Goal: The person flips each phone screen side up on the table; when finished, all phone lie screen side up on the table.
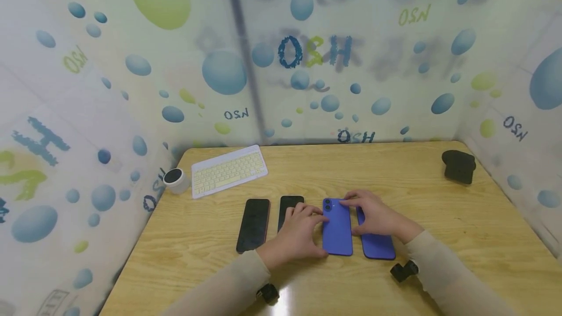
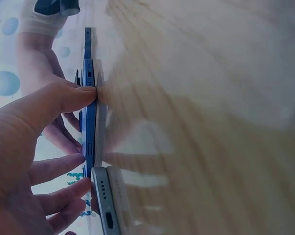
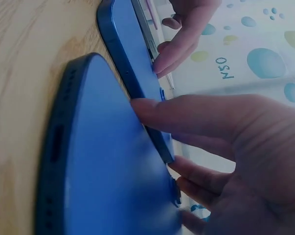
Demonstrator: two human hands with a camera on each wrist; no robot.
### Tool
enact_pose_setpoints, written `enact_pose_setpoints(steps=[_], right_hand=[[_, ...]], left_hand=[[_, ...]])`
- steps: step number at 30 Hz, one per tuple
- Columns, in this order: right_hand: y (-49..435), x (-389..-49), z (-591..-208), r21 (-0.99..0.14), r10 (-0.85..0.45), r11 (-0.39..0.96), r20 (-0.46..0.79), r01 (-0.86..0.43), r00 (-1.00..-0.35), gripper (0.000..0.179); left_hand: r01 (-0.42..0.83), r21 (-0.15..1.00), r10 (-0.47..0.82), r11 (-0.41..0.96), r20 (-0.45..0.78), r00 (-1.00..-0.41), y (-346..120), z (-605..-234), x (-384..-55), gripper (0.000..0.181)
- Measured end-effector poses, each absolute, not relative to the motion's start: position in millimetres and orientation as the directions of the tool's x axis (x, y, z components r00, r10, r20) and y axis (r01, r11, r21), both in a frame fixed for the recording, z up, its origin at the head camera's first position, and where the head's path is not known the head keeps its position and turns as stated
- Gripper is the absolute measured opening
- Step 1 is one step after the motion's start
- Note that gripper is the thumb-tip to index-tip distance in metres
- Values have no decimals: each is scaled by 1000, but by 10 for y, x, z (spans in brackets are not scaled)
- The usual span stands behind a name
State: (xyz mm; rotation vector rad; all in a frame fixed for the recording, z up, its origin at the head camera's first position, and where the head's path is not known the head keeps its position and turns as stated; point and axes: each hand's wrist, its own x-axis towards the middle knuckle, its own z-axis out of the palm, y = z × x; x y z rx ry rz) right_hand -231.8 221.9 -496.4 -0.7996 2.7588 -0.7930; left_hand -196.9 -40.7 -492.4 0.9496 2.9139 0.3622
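Note:
A blue smartphone (image 1: pixel 337 233) lies back up on the wooden table between the two hands, its camera lenses at the far left corner. My left hand (image 1: pixel 295 234) holds its left side, thumb at the near corner and a fingertip farther up the edge. From the other side my right hand (image 1: pixel 374 214) grips the far right part, thumb along the right edge and fingers by the top. Beneath the right palm sits a second blue smartphone (image 1: pixel 378 246), partly covered. A dark-screened smartphone (image 1: pixel 290 206) lies partly hidden behind the left hand.
Another dark-screened smartphone (image 1: pixel 253 225) lies farther left. At the back left are a white keyboard (image 1: pixel 229 171) and a small white round object with a dark top (image 1: pixel 176 180). A black object (image 1: pixel 459 166) stands at the back right. Patterned curtains (image 1: pixel 373 111) surround the table (image 1: pixel 465 238).

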Motion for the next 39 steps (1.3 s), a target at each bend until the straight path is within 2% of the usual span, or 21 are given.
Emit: enact_pose_setpoints(steps=[5,19,26,35,39], right_hand=[[2241,-2349,-4994,-589,-498,702,-3,-401,-867,70],[2240,-2329,-4935,-605,-454,696,47,-387,-890,69],[2226,-2311,-4831,-585,-488,668,123,-460,-864,65],[2176,-2283,-4783,-604,-471,660,130,-447,-872,67],[2146,-2278,-4774,-595,-463,667,140,-448,-875,68]], left_hand=[[585,217,594,782,28,-804,-393,-4930,-1982,78],[580,201,590,790,13,-808,-423,-4925,-1980,84],[564,266,585,782,1,-811,-435,-4929,-1961,82],[553,326,583,767,10,-813,-472,-4938,-1940,82],[556,393,592,732,35,-805,-493,-4936,-1938,83]])
